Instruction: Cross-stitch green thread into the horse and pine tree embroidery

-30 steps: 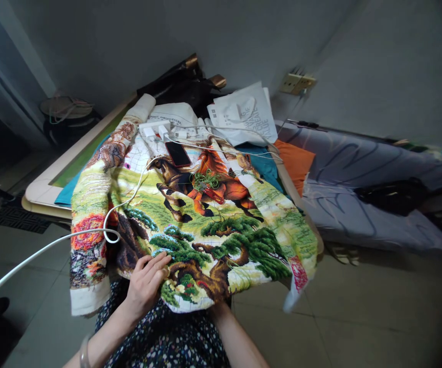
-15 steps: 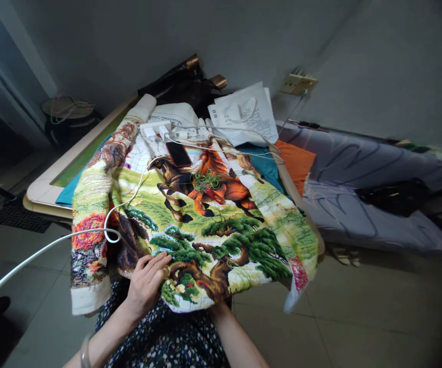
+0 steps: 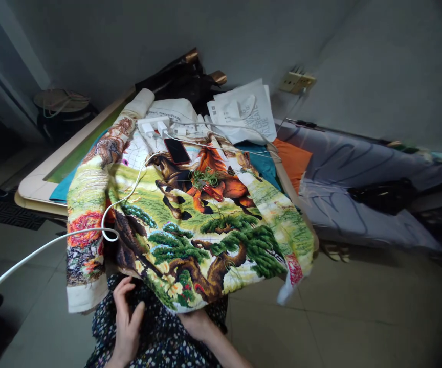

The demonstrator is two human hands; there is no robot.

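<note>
A large cross-stitch canvas [image 3: 190,225] with horses and a pine tree covers the table and hangs over its front edge. Its left side is rolled up [image 3: 86,225], and the right side is folded back. Just off the canvas's lower left edge, over a dark floral garment [image 3: 155,332], is my left hand [image 3: 127,319], empty with thumb and fingers apart. My right hand [image 3: 195,323] reaches beneath the lower edge of the canvas. Its fingers are hidden by the cloth. A tangle of green thread [image 3: 204,178] lies on the red horse.
A phone [image 3: 177,151] and a white power strip [image 3: 154,124] with cables rest on the far part of the canvas. One white cable [image 3: 40,250] crosses from the left. White bags [image 3: 242,112] stand behind. At right is a sofa with a grey cover [image 3: 336,204].
My left hand has lifted off the canvas and moved down and left. My right hand has shifted left under the lower edge. The whole view has shifted slightly.
</note>
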